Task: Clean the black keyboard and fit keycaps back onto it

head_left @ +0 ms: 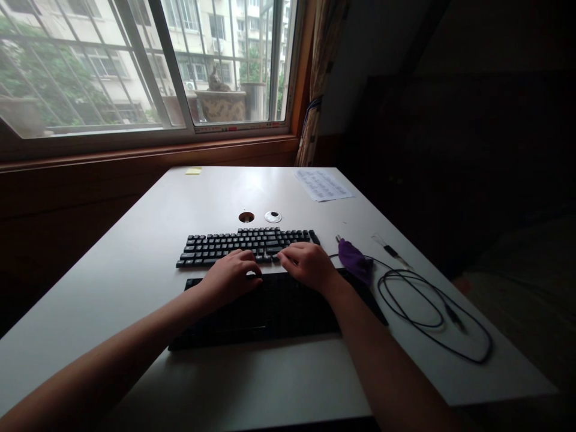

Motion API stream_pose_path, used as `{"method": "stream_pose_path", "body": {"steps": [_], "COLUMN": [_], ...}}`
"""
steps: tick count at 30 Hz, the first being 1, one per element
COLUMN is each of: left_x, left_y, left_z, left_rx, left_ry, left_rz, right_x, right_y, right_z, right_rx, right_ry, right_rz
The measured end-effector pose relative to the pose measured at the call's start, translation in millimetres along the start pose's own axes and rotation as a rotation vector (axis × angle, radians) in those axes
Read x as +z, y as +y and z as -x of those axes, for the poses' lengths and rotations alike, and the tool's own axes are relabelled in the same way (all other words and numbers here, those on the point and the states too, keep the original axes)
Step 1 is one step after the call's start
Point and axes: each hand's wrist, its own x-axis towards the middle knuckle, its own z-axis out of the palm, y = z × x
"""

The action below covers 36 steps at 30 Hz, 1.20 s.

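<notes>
Black keycaps lie in rows on the white table, laid out like a keyboard. Nearer to me rests a black keyboard base, its surface too dark to make out in detail. My left hand is over the base's far left half, fingers curled and fingertips close together at its far edge; whatever they hold is hidden. Beyond the base's far edge, my right hand has thumb and forefinger pinched on a keycap at the near right of the rows.
To the right are a purple cloth pouch, a wire keycap puller and a coiled black cable. Printed sheets and a yellow sticky note lie at the back. A cable hole and its round cover are behind the keycaps.
</notes>
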Motion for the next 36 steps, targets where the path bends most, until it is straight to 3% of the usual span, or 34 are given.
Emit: {"method": "stream_pose_path", "body": {"steps": [5, 16, 30, 36], "left_x": [0.6, 3.2, -1.7, -2.6], "left_y": [1.5, -14.8, 12.5, 4.8], "left_z": [0.7, -0.7, -0.7, 1.3], "left_rx": [-0.032, -0.069, -0.004, -0.019], "left_ry": [0.016, -0.02, 0.007, -0.003], "left_rz": [-0.021, 0.175, -0.139, -0.07], "right_x": [0.3, -0.4, 0.7, -0.4], "right_y": [0.5, -0.6, -0.7, -0.5], "right_z": [0.1, 0.3, -0.4, -0.1], "right_rx": [-0.004, -0.005, -0.028, -0.032], "right_ry": [0.006, 0.002, -0.011, -0.024], "right_rz": [-0.014, -0.013, -0.003, -0.025]}}
